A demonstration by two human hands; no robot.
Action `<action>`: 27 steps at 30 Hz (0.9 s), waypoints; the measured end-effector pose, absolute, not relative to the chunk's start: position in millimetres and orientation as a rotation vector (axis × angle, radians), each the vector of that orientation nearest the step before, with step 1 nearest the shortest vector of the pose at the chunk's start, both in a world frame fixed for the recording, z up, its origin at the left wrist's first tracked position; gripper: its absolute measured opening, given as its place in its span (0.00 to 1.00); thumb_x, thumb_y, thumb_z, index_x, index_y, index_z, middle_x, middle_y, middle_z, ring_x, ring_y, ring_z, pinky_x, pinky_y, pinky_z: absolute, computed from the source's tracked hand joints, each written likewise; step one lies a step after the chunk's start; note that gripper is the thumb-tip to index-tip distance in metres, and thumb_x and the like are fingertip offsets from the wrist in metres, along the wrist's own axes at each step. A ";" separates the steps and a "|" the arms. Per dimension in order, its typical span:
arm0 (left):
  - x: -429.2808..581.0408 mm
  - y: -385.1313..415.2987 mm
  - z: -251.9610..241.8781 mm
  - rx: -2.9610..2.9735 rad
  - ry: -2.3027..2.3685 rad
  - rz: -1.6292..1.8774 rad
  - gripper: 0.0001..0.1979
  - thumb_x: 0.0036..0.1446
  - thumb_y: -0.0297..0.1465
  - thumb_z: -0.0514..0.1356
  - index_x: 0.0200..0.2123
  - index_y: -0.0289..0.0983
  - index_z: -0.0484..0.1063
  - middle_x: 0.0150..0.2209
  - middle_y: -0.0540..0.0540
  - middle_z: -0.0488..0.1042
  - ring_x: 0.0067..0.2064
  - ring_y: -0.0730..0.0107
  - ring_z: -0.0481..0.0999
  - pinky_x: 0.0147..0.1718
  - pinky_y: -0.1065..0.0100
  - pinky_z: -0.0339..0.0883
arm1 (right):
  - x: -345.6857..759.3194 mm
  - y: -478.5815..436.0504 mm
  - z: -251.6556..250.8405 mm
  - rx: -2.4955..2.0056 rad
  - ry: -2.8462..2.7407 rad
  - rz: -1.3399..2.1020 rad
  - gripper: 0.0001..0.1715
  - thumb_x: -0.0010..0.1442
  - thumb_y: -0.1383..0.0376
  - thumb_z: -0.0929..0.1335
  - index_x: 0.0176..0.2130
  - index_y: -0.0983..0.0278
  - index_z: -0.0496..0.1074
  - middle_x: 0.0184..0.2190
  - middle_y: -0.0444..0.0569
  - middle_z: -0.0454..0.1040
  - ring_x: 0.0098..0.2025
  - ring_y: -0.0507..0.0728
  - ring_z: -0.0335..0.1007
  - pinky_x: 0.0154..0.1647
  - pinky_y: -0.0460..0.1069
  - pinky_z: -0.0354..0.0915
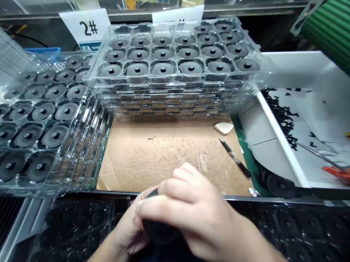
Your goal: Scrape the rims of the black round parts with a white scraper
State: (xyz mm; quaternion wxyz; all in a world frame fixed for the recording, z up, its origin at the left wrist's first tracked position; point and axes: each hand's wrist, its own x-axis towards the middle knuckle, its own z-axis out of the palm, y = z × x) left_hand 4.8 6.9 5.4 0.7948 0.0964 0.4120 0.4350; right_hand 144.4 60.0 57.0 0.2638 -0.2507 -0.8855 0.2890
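While both hands meet low in the middle of the view, the right hand (204,218) lies on top, its fingers curled closed over a black round part (159,231). The left hand (130,232) cups the same part from below and from the left, its fingers bent round it and mostly hidden under the right hand. Only a dark rounded bulge and a thin edge of the part show between the hands, so its long axis and the way it points cannot be told. It is held above the near edge of a brown cardboard sheet (167,154). A black pen (235,157) lies slanted on the sheet's right side. Stacks of clear plastic trays (177,103) filled with dark round discs stand behind and to the left, and a white bin (279,139) sits to the right.
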 end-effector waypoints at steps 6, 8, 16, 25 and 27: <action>4.1 10.5 -3.6 0.142 0.757 0.813 0.10 0.42 0.34 0.68 0.30 0.35 0.78 0.26 0.49 0.78 0.38 0.63 0.78 0.40 0.67 0.72 | 144.5 61.7 52.0 -0.693 -2.396 0.765 0.19 0.65 0.69 0.55 0.38 0.65 0.73 0.26 0.46 0.69 0.28 0.54 0.58 0.30 0.50 0.51; 3.8 10.5 -5.7 0.126 0.726 0.820 0.12 0.41 0.34 0.69 0.31 0.35 0.78 0.28 0.49 0.79 0.35 0.65 0.79 0.37 0.71 0.72 | 148.9 67.4 42.5 -0.651 -2.299 0.872 0.18 0.63 0.71 0.56 0.42 0.64 0.72 0.30 0.46 0.71 0.31 0.53 0.62 0.33 0.49 0.55; -1.5 10.4 -7.1 -0.009 0.500 0.914 0.21 0.41 0.36 0.69 0.42 0.39 0.76 0.40 0.44 0.80 0.38 0.61 0.80 0.36 0.68 0.74 | 171.8 85.1 -72.1 -1.307 -1.966 0.952 0.15 0.59 0.69 0.62 0.42 0.60 0.74 0.38 0.49 0.71 0.39 0.57 0.70 0.39 0.53 0.66; -5.4 7.0 -11.9 0.036 0.403 0.932 0.24 0.43 0.41 0.65 0.45 0.39 0.74 0.42 0.45 0.79 0.42 0.60 0.78 0.41 0.67 0.73 | 170.5 37.0 -67.7 -1.324 -1.842 0.948 0.15 0.63 0.70 0.59 0.45 0.60 0.70 0.44 0.52 0.68 0.48 0.56 0.66 0.46 0.51 0.66; -6.0 5.5 -14.0 0.059 0.376 0.928 0.25 0.45 0.44 0.63 0.45 0.37 0.74 0.42 0.44 0.79 0.43 0.60 0.78 0.41 0.67 0.73 | 172.0 33.3 -59.6 -1.280 -1.882 0.993 0.16 0.63 0.71 0.59 0.43 0.59 0.71 0.41 0.49 0.70 0.44 0.54 0.69 0.42 0.49 0.67</action>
